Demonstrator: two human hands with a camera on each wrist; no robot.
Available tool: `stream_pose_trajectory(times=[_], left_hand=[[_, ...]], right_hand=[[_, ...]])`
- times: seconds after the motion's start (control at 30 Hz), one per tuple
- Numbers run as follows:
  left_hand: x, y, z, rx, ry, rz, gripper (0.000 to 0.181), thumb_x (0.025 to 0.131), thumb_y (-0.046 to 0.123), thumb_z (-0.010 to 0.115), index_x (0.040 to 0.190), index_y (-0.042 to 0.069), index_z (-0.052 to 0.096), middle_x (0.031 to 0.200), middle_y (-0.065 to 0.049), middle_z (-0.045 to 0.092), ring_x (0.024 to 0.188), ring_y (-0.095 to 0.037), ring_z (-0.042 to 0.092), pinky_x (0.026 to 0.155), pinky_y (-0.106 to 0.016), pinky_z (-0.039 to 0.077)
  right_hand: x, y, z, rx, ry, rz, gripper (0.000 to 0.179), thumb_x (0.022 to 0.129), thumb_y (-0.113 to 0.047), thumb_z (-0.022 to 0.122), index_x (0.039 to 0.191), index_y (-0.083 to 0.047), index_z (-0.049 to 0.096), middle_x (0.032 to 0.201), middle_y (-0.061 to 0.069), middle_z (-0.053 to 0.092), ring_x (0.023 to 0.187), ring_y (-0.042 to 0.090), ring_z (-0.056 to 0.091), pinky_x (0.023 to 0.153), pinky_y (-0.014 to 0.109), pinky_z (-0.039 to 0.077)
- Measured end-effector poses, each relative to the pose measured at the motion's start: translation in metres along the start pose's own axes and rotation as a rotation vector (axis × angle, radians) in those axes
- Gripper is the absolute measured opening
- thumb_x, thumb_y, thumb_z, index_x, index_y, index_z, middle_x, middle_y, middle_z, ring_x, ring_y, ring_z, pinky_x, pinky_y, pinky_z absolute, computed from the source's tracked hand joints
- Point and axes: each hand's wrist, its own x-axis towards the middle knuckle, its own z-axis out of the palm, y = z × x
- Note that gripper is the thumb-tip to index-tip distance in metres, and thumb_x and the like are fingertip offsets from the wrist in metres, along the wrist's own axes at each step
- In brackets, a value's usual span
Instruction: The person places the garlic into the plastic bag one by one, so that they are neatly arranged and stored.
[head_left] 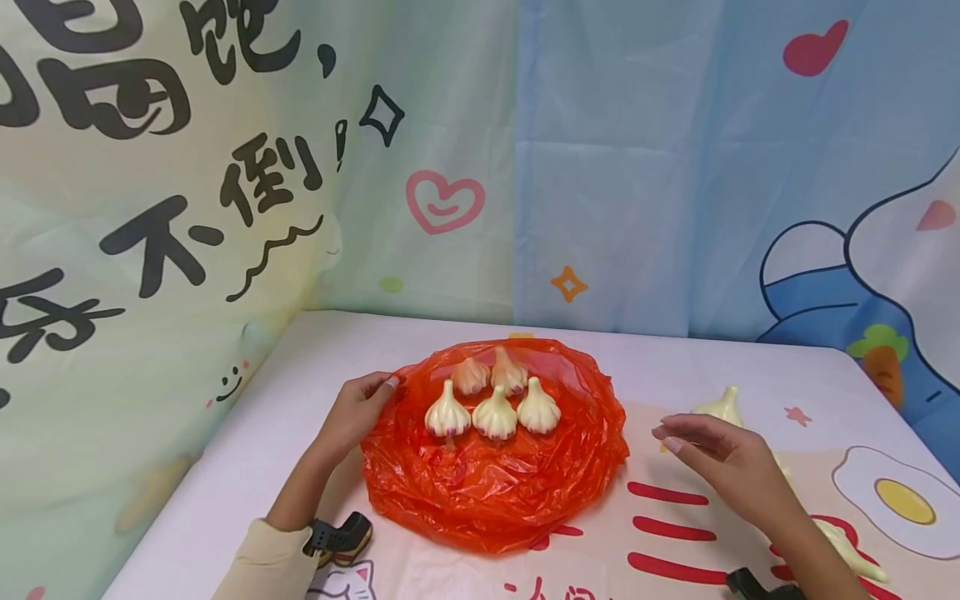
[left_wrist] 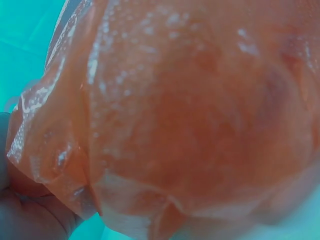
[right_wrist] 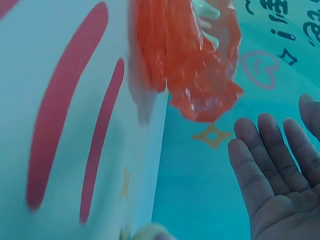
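A crinkled red plastic bag (head_left: pixel 495 500) lies spread wide on the table, its mouth facing up. Several garlic bulbs (head_left: pixel 447 410) sit inside it, white ones in front and others tinted by the film behind. My left hand (head_left: pixel 358 417) pinches the bag's left rim between thumb and fingers; in the left wrist view the red film (left_wrist: pixel 200 130) fills most of the picture. To the right of the bag, my right hand (head_left: pixel 727 467) hovers with relaxed fingers and nothing in it. The right wrist view shows its bare palm (right_wrist: pixel 285 210) and extended fingers.
Beyond my right hand lies another garlic bulb (head_left: pixel 723 406), partly covered by the hand. One more pale garlic piece (head_left: pixel 851 550) lies beside my right forearm. The tablecloth (head_left: pixel 360 333) is printed, and a printed curtain (head_left: pixel 615 208) hangs behind the table.
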Motion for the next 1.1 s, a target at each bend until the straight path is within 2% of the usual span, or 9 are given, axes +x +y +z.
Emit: stream_pose_trajectory(times=[0.17,0.33,0.47,0.57,0.63,0.7,0.83,0.87,1.1], left_hand=[[0.000,-0.001,0.001,0.000,0.005,-0.005,0.032,0.102,0.029,0.050,0.120,0.008,0.065,0.104,-0.009,0.067,0.082,-0.026,0.065,0.070,-0.034,0.058],[-0.001,-0.001,0.001,-0.002,0.007,-0.010,0.032,0.102,0.030,0.050,0.120,0.009,0.065,0.105,-0.009,0.067,0.083,-0.026,0.065,0.071,-0.034,0.058],[-0.001,-0.001,0.001,-0.007,0.008,-0.017,0.032,0.101,0.031,0.050,0.120,0.010,0.065,0.104,-0.008,0.068,0.082,-0.026,0.066,0.070,-0.034,0.058],[-0.001,0.000,0.001,-0.010,0.005,-0.023,0.032,0.101,0.032,0.051,0.120,0.010,0.065,0.104,-0.008,0.068,0.081,-0.026,0.066,0.070,-0.034,0.058],[-0.001,0.000,0.001,-0.003,0.006,-0.024,0.032,0.101,0.031,0.050,0.120,0.010,0.065,0.104,-0.008,0.067,0.082,-0.026,0.066,0.071,-0.034,0.058],[-0.001,0.000,0.002,0.003,0.008,-0.026,0.032,0.101,0.031,0.051,0.120,0.010,0.065,0.105,-0.008,0.067,0.083,-0.026,0.065,0.071,-0.034,0.058],[0.000,-0.001,0.002,0.014,0.009,-0.021,0.033,0.101,0.032,0.051,0.122,0.011,0.065,0.107,-0.007,0.067,0.085,-0.025,0.065,0.072,-0.033,0.058],[0.000,-0.001,0.002,0.009,0.007,-0.021,0.033,0.101,0.032,0.051,0.122,0.011,0.065,0.108,-0.006,0.067,0.085,-0.025,0.065,0.073,-0.033,0.058],[-0.001,-0.001,0.002,-0.008,0.006,-0.019,0.032,0.101,0.032,0.052,0.121,0.012,0.065,0.106,-0.006,0.068,0.083,-0.026,0.066,0.072,-0.033,0.058]], right_hand=[[-0.010,0.009,-0.016,-0.020,0.011,0.098,0.052,0.091,-0.045,0.065,0.129,-0.010,0.060,0.120,0.010,0.066,0.098,0.000,0.063,0.076,0.022,0.055],[-0.020,0.023,-0.031,-0.020,0.050,0.103,0.047,0.093,-0.036,0.065,0.129,-0.006,0.059,0.116,0.012,0.068,0.091,-0.014,0.056,0.070,0.020,0.055],[-0.028,0.036,-0.040,-0.044,0.094,0.120,0.044,0.095,-0.029,0.064,0.129,-0.001,0.058,0.110,0.013,0.070,0.086,-0.018,0.053,0.065,0.022,0.056],[-0.033,0.052,-0.047,-0.072,0.138,0.118,0.043,0.096,-0.026,0.062,0.128,0.002,0.057,0.105,0.003,0.071,0.084,-0.019,0.052,0.064,0.017,0.054],[-0.038,0.064,-0.053,-0.085,0.159,0.123,0.042,0.097,-0.025,0.061,0.128,0.004,0.055,0.105,0.005,0.070,0.083,-0.020,0.050,0.064,0.013,0.052],[-0.042,0.078,-0.058,-0.088,0.176,0.120,0.040,0.098,-0.023,0.059,0.128,0.003,0.054,0.101,-0.010,0.068,0.084,-0.020,0.051,0.064,0.011,0.051],[-0.050,0.090,-0.071,-0.089,0.194,0.152,0.041,0.100,-0.022,0.055,0.130,0.006,0.049,0.098,-0.024,0.061,0.082,-0.021,0.049,0.062,0.008,0.049],[-0.053,0.090,-0.073,-0.085,0.208,0.143,0.040,0.100,-0.021,0.054,0.129,0.006,0.049,0.097,-0.031,0.056,0.082,-0.021,0.049,0.063,0.007,0.048],[-0.068,0.096,-0.082,0.012,0.249,0.020,0.027,0.097,-0.002,0.056,0.123,-0.010,0.058,0.102,-0.035,0.054,0.088,-0.020,0.052,0.067,0.001,0.042]])
